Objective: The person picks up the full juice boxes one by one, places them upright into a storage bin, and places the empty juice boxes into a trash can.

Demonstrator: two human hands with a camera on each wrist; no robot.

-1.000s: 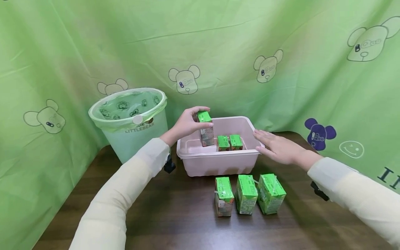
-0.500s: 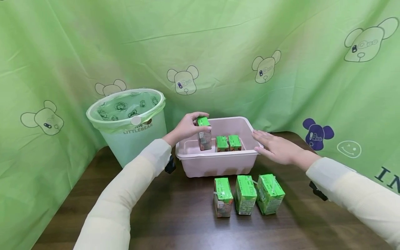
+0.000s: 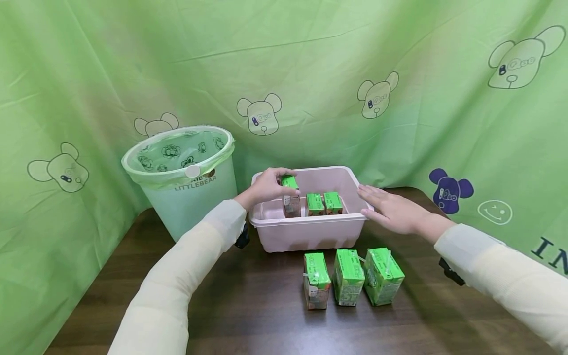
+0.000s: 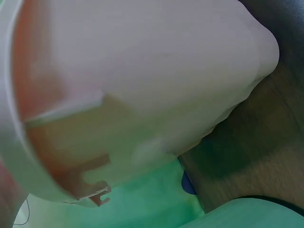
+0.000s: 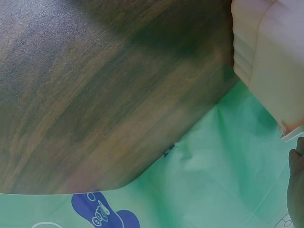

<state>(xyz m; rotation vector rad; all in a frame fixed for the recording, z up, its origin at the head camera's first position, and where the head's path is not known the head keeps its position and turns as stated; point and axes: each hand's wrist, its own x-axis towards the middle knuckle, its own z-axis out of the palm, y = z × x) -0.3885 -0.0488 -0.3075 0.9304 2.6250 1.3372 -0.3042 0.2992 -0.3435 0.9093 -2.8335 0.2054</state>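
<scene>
In the head view my left hand (image 3: 268, 186) grips a green-topped drink carton (image 3: 291, 204) by its upper part, upright inside the pink plastic bin (image 3: 310, 231). Two more drink cartons, a left one (image 3: 315, 204) and a right one (image 3: 333, 203), stand side by side to its right in the bin. My right hand (image 3: 395, 209) rests with straight fingers against the bin's right rim. The left wrist view shows mostly the bin's outer wall (image 4: 166, 71); the held carton is hidden there. A bit of the right hand (image 5: 297, 185) shows at the right wrist view's edge.
In front of the bin three drink cartons stand in a row: one at left (image 3: 317, 282), one in the middle (image 3: 348, 278) and one at right (image 3: 383, 277). A lined green trash can (image 3: 199, 202) stands left of the bin on the dark wooden table (image 3: 248, 301). Green cloth (image 3: 310, 64) hangs behind.
My left hand has lowered the held drink carton deeper into the bin, beside the two cartons there. The right hand stays at the bin's right rim.
</scene>
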